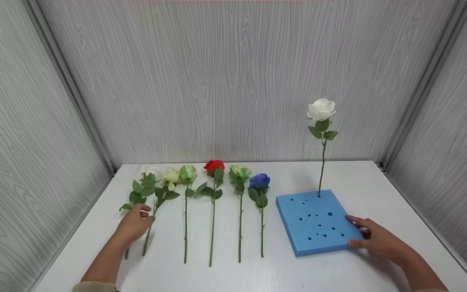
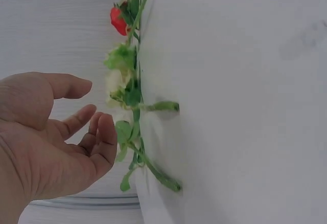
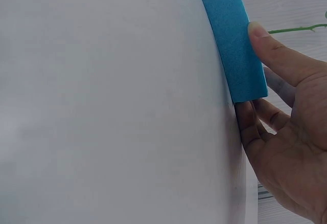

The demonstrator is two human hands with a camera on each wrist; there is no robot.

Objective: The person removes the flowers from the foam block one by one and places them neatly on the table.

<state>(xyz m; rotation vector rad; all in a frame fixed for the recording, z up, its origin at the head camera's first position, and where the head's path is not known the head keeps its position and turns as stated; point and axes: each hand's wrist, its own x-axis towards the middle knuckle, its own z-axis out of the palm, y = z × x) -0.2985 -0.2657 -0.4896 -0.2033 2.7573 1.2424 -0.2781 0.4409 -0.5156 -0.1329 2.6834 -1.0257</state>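
My left hand (image 1: pixel 135 223) hovers over the stems of the two leftmost roses, its fingers loosely bent and holding nothing. One of these is a cream rose (image 1: pixel 171 175); the other, a pale white rose (image 1: pixel 152 173), is partly covered by leaves. In the left wrist view a gap shows between thumb and fingers, with stems beyond the hand. At the right, my right hand (image 1: pixel 379 239) grips the near right corner of a blue foam block (image 1: pixel 318 243) with thumb and fingers. Small holes dot the block's top. A white rose (image 1: pixel 321 109) stands upright in its far edge.
Side by side on the white table (image 1: pixel 168 280) lie a green rose (image 1: pixel 188 174), a red rose (image 1: pixel 214 165), a pale green rose (image 1: pixel 240 172) and a blue rose (image 1: pixel 260 181), stems toward me. Grey wood-grain panels (image 1: pixel 217 81) enclose the table at back and sides.
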